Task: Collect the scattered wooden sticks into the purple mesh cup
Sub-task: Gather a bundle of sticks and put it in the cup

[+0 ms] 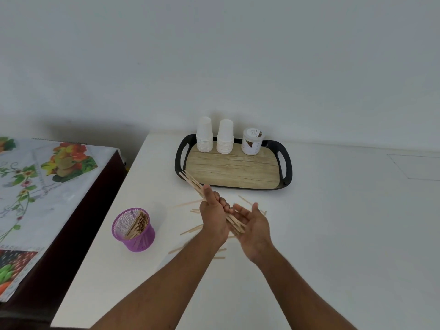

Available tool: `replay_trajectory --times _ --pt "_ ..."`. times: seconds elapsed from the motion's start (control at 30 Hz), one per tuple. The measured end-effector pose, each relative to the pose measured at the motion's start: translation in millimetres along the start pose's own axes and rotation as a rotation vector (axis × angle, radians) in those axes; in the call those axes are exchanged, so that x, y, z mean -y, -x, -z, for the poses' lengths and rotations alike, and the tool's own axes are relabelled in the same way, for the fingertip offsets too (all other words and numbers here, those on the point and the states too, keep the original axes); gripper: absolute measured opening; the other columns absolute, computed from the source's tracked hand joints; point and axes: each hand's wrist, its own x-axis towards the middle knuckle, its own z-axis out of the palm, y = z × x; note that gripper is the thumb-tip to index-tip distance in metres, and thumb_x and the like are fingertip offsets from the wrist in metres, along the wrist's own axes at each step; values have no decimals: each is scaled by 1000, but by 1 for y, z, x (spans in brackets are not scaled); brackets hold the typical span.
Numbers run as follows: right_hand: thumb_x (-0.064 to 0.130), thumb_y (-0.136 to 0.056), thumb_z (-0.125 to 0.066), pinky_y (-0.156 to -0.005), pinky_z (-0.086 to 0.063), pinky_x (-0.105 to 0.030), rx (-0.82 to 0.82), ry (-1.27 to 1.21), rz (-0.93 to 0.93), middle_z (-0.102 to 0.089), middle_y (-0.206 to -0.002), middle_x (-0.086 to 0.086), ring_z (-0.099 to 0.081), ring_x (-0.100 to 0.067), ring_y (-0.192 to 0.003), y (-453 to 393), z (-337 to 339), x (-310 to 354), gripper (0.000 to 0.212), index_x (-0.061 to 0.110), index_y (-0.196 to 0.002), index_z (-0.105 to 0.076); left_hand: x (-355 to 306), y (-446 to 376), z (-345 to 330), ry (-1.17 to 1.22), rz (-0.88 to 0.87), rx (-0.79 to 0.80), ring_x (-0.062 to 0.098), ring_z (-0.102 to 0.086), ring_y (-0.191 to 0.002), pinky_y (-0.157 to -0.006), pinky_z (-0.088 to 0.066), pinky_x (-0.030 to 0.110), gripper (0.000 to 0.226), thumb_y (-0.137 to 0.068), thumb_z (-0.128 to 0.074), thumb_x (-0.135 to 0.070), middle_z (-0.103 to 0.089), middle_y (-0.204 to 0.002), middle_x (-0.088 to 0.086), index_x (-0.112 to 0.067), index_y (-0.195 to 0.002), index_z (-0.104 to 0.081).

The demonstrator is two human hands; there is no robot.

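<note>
Your left hand (212, 216) is clenched around a bundle of wooden sticks (194, 184), thumb up along it and fingers curled over the far side. The bundle's long axis runs diagonally: its upper end points up and to the left, toward the near-left corner of the black tray (179, 160), and its lower end points down and to the right. That lower end lies in the palm of your right hand (253, 226), which is released, fingers spread and only loosely bent, cupping the stick tips rather than gripping them. Your left palm hides the bundle's middle, so you cannot count the sticks.

Loose sticks (190, 229) lie flat on the white table (333, 234) under and around both hands, pointing in mixed directions; several are partly covered by your forearms. To the left, well apart from the hands, the purple mesh cup (133, 231) stands upright with sticks leaning inside against its right wall.

On the tray's far edge stand two stacks of white paper cups (204, 139) and a white jar (252, 141), whose label is too blurred to read.
</note>
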Motion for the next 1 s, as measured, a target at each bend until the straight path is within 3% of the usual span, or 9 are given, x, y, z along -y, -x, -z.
replay_trajectory --times 0.2,0.37,0.53,0.67,0.73,0.8,0.87,0.93,1.0 --pt "40 -112 -28 -108 -49 -49 1 -467 -106 -68 -88 -12 -68 -35 -106 4 -34 -1 55 1 -104 -67 15 11 -10 -64 -96 29 19 -44 -47 -58 -50 35 49 -101 -58 -44 -40 -53 6 -15 -64 -45" --pt "35 -112 -29 -96 -53 -39 19 -310 -124 -64 -79 -9 -67 -23 -84 1 -40 -10 51 7 -85 -63 7 6 -6 -273 -274 37 19 -40 -46 -52 -43 33 44 -106 -52 -37 -39 -54 6 -12 -71 -42" --pt "56 -108 -36 -115 -45 -48 43 49 -79 -70 -114 -17 -65 -33 -115 -17 -28 -7 64 2 -121 -70 7 2 9 -424 -304 51 20 -49 -56 -57 -46 34 39 -106 -50 -36 -46 -59 3 -9 -78 -46" --pt "51 -106 -41 -65 -43 -32 58 114 -64 -74 -115 -12 -62 -23 -82 -27 -24 12 52 13 -128 -69 14 6 16 -488 -214 113 14 -48 -53 -49 -43 25 36 -108 -48 -33 -47 -56 -4 -12 -79 -49" --pt "46 -104 -44 -60 -31 -30 138 171 -105 -69 -125 -11 -55 -20 -79 -27 -24 17 47 17 -131 -69 17 11 20 -510 -171 187 12 -56 -59 -50 -47 21 32 -108 -47 -35 -51 -59 0 -7 -98 -60" --pt "45 -97 -53 -81 -44 -32 261 164 -161 -62 -135 -11 -61 -21 -103 -26 -24 19 50 13 -132 -70 15 20 10 -507 -107 211 28 -69 -96 -76 -60 34 44 -109 -42 -34 -69 -101 10 -7 -142 -48" --pt "45 -93 -59 -119 -39 -42 398 118 -187 -56 -150 -11 -54 -29 -138 -27 -24 19 55 13 -137 -66 17 34 -5 -506 -202 125 40 -40 -145 -114 -41 52 49 -111 -35 -31 -41 -158 14 -17 -158 -31" --pt "48 -98 -54 -125 -26 -56 500 99 -209 -48 -157 -19 -46 -42 -144 -26 -25 19 58 18 -148 -55 9 21 -6 -280 -152 -97 25 -64 -120 -105 -48 36 43 -111 -34 -32 -70 -126 5 -9 -143 -51" --pt "53 -101 -51 -123 -24 -62 575 73 -287 -44 -158 -24 -46 -49 -141 -26 -22 17 62 16 -150 -51 19 25 2 -248 -2 193 9 -55 -60 -62 -51 21 35 -110 -41 -31 -54 -65 0 -2 -114 -60"
